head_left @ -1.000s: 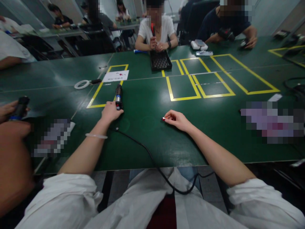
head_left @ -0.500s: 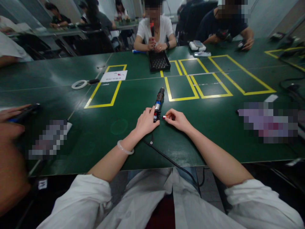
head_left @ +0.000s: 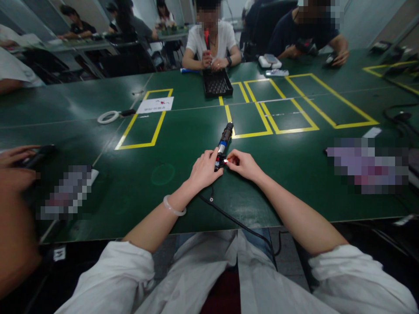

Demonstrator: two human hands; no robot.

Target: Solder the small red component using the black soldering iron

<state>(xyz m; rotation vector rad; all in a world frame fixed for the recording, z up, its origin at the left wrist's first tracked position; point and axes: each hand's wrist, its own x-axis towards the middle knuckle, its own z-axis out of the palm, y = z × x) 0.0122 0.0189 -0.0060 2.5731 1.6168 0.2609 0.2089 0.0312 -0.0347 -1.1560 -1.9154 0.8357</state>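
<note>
An electric screwdriver (head_left: 224, 144) with its inner parts showing lies on the green table, its black tip pointing away from me. My left hand (head_left: 204, 169) is closed around its near end, partly hiding it. A small red part with a bright shiny spot (head_left: 225, 161) sits between the fingertips of my right hand (head_left: 243, 164), right beside the screwdriver's exposed section; whether the two touch I cannot tell. A black cable (head_left: 231, 217) runs from under my left hand over the table's front edge. Near it a thin lead ends in a small ring (head_left: 211, 199).
Yellow tape outlines (head_left: 252, 134) mark the green table (head_left: 183, 205). Across from me a person holds a red-and-black tool (head_left: 207, 41) above a black tray (head_left: 218, 93). A blurred flat item (head_left: 366, 165) lies right, another (head_left: 68, 187) left, near a co-worker's hand (head_left: 16, 168).
The screwdriver has moved slightly right and its tip has swung to the right. My left hand moved with it, so the gap to the small part in my right hand has narrowed.
</note>
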